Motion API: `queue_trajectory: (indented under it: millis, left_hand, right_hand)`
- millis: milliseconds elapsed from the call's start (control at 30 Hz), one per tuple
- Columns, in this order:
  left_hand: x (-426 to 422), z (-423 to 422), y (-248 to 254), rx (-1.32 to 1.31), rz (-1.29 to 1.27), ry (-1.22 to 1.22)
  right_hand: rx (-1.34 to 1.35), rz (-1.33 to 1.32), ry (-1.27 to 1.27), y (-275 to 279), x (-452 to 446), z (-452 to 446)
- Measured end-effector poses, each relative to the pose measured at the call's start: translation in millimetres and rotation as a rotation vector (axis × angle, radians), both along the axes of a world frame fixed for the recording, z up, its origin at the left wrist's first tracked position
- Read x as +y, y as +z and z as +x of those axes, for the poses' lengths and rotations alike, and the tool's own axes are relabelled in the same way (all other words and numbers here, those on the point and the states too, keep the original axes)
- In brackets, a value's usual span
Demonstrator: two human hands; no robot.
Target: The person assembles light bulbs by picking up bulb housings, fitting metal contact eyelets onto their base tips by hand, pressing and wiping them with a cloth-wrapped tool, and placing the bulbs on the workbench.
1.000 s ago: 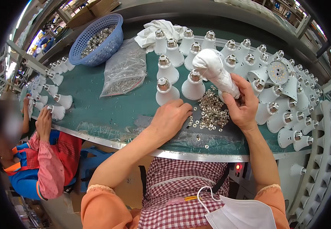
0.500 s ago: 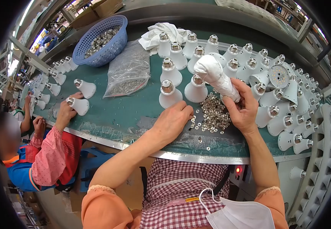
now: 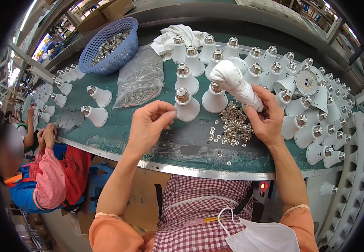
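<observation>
My right hand is wrapped round a white cloth-wrapped tool with a thick rounded head; what lies under the cloth is hidden. The tool's head is by the screw cap of an upright white LED bulb. My left hand is raised with thumb and fingers pinched together, left of another upright bulb. Anything between those fingertips is too small to make out. Below the tool lies a heap of small metal contact caps, with several scattered loose on the green table.
Many bulbs crowd the right side. A plastic bag of fine metal pins, a blue basket of metal caps and a white cloth lie farther back. Two bulbs lie tilted at left, near a co-worker.
My left hand has lifted from beside the metal caps and moved left, fingers pinched. My right hand stays with the tool. The co-worker's hand has left the bulb, which now lies on the table.
</observation>
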State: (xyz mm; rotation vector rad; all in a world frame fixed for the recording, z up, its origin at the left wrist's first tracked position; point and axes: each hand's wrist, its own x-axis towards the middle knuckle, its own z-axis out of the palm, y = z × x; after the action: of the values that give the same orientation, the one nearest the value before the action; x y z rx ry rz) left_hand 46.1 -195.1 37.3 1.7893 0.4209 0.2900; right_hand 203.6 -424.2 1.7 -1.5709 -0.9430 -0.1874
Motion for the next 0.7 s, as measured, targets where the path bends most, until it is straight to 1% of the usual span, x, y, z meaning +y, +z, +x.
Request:
queue_trajectory:
  millis: [33,200,300,367,400,467,500,567,600,667,700]
  left_hand:
    - [2.1,-1.0,1.3,0.029,-0.036,0.023]
    - [8.8,0.2,-6.7,-0.006,-0.033,0.029]
    - [3.9,4.6,3.1,-0.082,-0.037,0.061]
    - [2.0,8.9,8.4,-0.208,0.016,0.116]
    - [2.1,12.0,7.8,-0.206,0.015,0.116]
    - [2.4,19.2,6.1,-0.396,0.329,0.096]
    - [1.0,23.1,5.8,-0.397,0.328,0.097]
    - [-2.5,30.0,5.4,-0.436,0.580,0.112]
    - [-2.8,32.7,3.8,-0.436,0.580,0.111]
    - [-2.9,37.3,-1.1,-0.487,0.720,0.122]
    - [-2.6,38.3,-1.2,-0.486,0.719,0.119]
  right_hand:
    - [0.000,0.000,0.000,0.1,-0.2,-0.3]
    - [0.020,-0.013,0.014,0.6,0.3,-2.0]
    - [0.023,-0.026,0.016,1.6,0.1,-1.7]
    - [0.016,-0.021,0.016,1.9,1.1,-1.8]
    - [0.008,-0.015,0.017,1.8,1.4,-1.9]
    - [0.015,-0.024,0.018,1.3,0.8,-2.1]
    - [0.020,-0.030,0.019,1.2,0.5,-1.9]
    - [0.023,-0.025,0.018,0.3,0.5,-1.8]
    - [0.026,-0.018,0.016,0.0,0.6,-1.5]
    - [0.027,-0.023,0.007,1.0,0.1,-1.8]
    - [0.028,-0.028,0.001,1.3,-0.2,-2.3]
